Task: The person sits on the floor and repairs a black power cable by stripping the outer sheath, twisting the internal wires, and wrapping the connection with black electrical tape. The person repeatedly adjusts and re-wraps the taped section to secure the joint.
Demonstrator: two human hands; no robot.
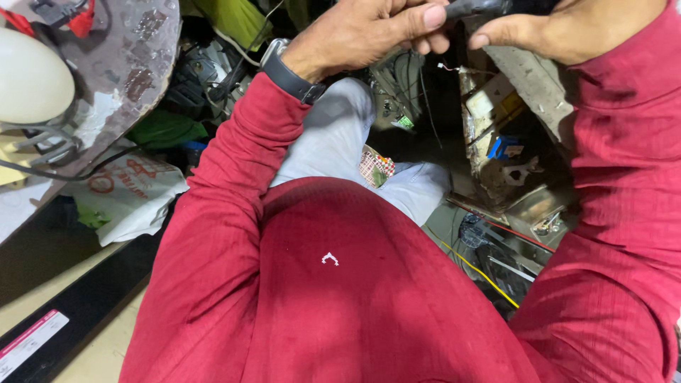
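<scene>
- The step in hand looks like close two-handed work on a small dark object (pixel 474 7), held up at the top edge of the view, above the person's lap and the clutter below.
- The left hand (pixel 369 32) is closed around the object's near end, thumb pressed flat along the top and fingers curled under; a dark watch (pixel 287 71) sits on that wrist.
- The right hand (pixel 560 32) comes in from the other side, its thumb tip (pixel 482 40) just beside the left fingers. Whether it truly pinches the object I cannot tell, since the frame cuts off the rest of the hand.
- The object itself shows only as a dark, slightly glossy sliver (most of it is out of frame), so its kind cannot be made out.
- My judgement: the next move calls for a steady hold from the left hand while the right does any fine fingertip work, kept close to the chest.
- Below lie a grey trouser knee (pixel 333 135), tangled wires (pixel 482 273), a blue part (pixel 505 147), and a white plastic bag (pixel 131 191) beside a worn round tabletop (pixel 131 50).
</scene>
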